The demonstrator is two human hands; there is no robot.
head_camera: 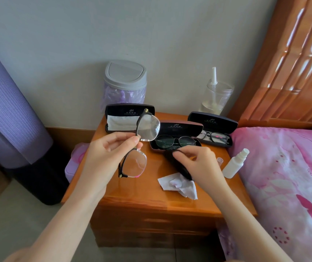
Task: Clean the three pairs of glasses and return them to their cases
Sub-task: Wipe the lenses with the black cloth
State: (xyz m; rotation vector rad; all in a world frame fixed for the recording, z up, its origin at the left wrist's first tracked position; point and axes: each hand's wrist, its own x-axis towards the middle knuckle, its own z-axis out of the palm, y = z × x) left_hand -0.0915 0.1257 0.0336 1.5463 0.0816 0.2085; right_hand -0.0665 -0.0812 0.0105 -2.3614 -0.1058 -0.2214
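Above the tabletop, the left hand pinches the glasses at the bridge between thumb and fingertips. It holds them clear of the wood and turned on end, one lens above the fingers and one below. Just to the right, the right hand has its fingers curled round a dark cloth, which trails down toward a crumpled white wipe lying on the wood. Cloth and lenses are apart, so this looks like the wiping step on this pair, with the rub itself not yet made. Behind the hands, three cases stand open. The left case holds only a folded white cloth and is probably where this pair belongs. The middle case holds a round pair, and the right case a black pair. Whether those two have been cleaned I cannot tell. A small spray stands at the right edge with its cap off beside it, next to the bed. The next move likely calls for bringing the cloth to a lens and rubbing both faces lightly, keeping the grip on the bridge so that fingers stay off the glass. After that, the arms would need folding before the pair goes into the left case.
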